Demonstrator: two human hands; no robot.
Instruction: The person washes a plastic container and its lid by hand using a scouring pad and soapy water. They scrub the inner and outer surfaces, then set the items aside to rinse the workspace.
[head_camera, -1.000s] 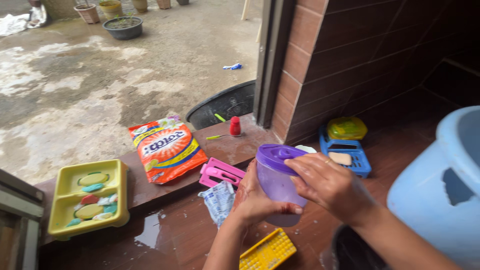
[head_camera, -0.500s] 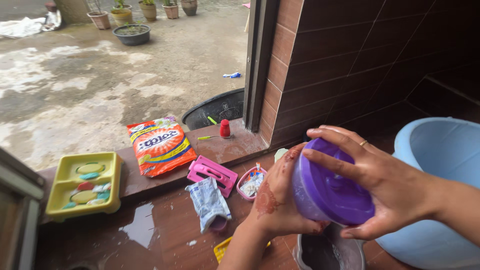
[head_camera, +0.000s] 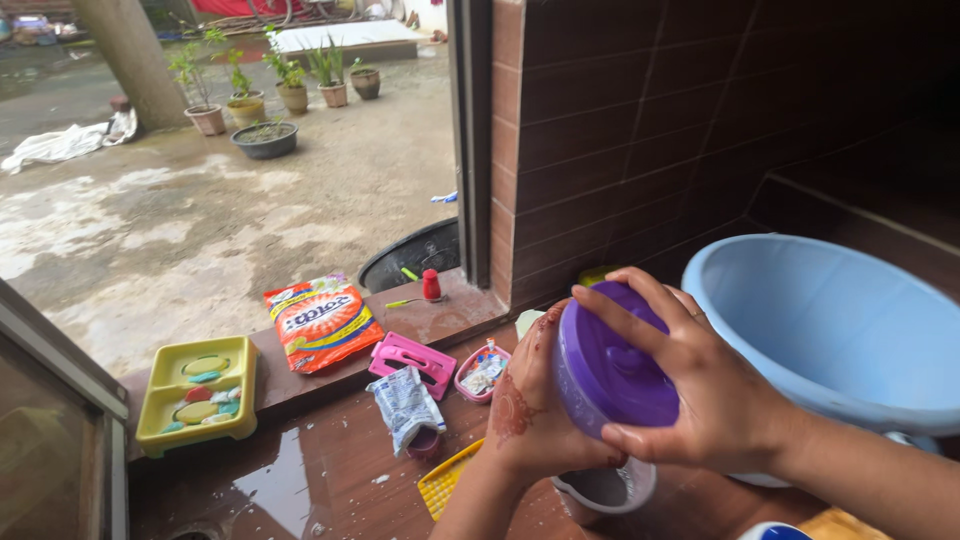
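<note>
Both hands clasp the purple-lidded plastic jar (head_camera: 610, 365), left hand (head_camera: 535, 400) at nine o'clock, right hand (head_camera: 700, 395) splayed over the lid; it looks light, rigid, wet-slippery.

A: Where does everything sit around the lidded jar (head_camera: 612, 365)?

B: The left hand (head_camera: 535, 400) is against its left side, the right hand (head_camera: 700, 395) on its right, fingers (head_camera: 625, 315) over the lid. A small cup (head_camera: 603, 490) stands directly below the jar on the surface (head_camera: 300, 480). The big tub (head_camera: 840, 330) is right of the jar.

A: And to the left?

B: A small dish (head_camera: 483, 370), then a crumpled pouch (head_camera: 405, 405), a clip-like holder (head_camera: 410, 360), a detergent bag (head_camera: 320, 320) on the ledge (head_camera: 440, 320), and farthest left a soap tray (head_camera: 200, 395). A little bottle (head_camera: 431, 285) stands behind them on the ledge.
</note>
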